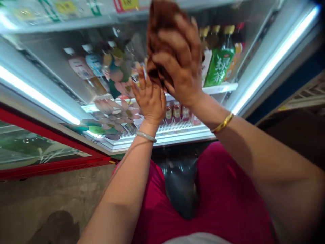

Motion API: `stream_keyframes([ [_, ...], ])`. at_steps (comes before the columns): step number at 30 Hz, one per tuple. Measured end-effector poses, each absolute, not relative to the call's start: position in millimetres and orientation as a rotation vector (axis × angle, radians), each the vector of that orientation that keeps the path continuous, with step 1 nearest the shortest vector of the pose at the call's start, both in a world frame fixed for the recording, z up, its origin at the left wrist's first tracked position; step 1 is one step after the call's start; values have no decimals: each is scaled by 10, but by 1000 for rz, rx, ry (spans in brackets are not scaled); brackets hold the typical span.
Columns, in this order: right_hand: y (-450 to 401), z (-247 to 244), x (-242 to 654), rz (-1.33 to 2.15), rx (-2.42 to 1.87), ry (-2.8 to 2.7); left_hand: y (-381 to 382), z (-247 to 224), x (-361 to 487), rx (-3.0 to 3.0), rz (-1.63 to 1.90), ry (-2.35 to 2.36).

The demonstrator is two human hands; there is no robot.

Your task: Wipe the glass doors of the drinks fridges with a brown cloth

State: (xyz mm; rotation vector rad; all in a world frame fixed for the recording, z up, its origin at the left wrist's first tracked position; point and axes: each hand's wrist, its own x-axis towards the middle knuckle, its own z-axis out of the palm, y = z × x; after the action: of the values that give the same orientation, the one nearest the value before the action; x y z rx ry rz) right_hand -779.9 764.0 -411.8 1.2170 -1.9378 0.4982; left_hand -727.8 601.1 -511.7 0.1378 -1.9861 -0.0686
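Brown, soft-looking crumpled cloth [162,17] sits bunched in the right hand [181,59], high in front of a lit, white-framed drinks cooler [177,137]; the fingers curl around it, gripping it, and the upper part of the cloth stands up past the knuckles. Pale-bangled, the left hand [151,100] is just beside and lower, its fingers open and spread, holding nothing; it seems to lie against a clear pane, though whether it touches cannot be told for sure. Pink flowers with green leaves [116,115] appear to the left of that hand, probably a decal on the pane. Behind, a green-labelled bottle with a yellow cap [220,61] stands on the upper shelf, with small dark-red bottles [177,112] lower down. The cloth should be light and limp, with nothing fragile about it; it will likely fold and slip into loose corners under pressure, so a hold on its gathered middle, with the fingers spread broadly behind it, ought to keep it flatter than a pinch at one edge.
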Motion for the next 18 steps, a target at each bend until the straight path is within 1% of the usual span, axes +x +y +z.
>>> stream_keyframes([
  [4,7729,-4736,-8014,602,1333,-1335,6285,-5072,-7143,198,-22,-1934],
  [6,7843,-4888,-8178,582,1363,-1215,6330,-5051,-7110,190,51,-1934],
  [9,7967,-4802,-8311,551,1312,-1220,6330,-5032,-7086,184,168,-1886],
  [12,7898,-4549,-8261,690,1143,-1234,6324,-5029,-7084,183,231,-1836],
  [14,7768,-4467,-8176,757,1072,-1244,6326,-5033,-7091,195,249,-1825],
  [16,7654,-4531,-8099,746,1114,-1222,6325,-5038,-7100,200,259,-1817],
  [18,7624,-4721,-8061,682,1225,-1182,6321,-5040,-7108,189,265,-1798],
])
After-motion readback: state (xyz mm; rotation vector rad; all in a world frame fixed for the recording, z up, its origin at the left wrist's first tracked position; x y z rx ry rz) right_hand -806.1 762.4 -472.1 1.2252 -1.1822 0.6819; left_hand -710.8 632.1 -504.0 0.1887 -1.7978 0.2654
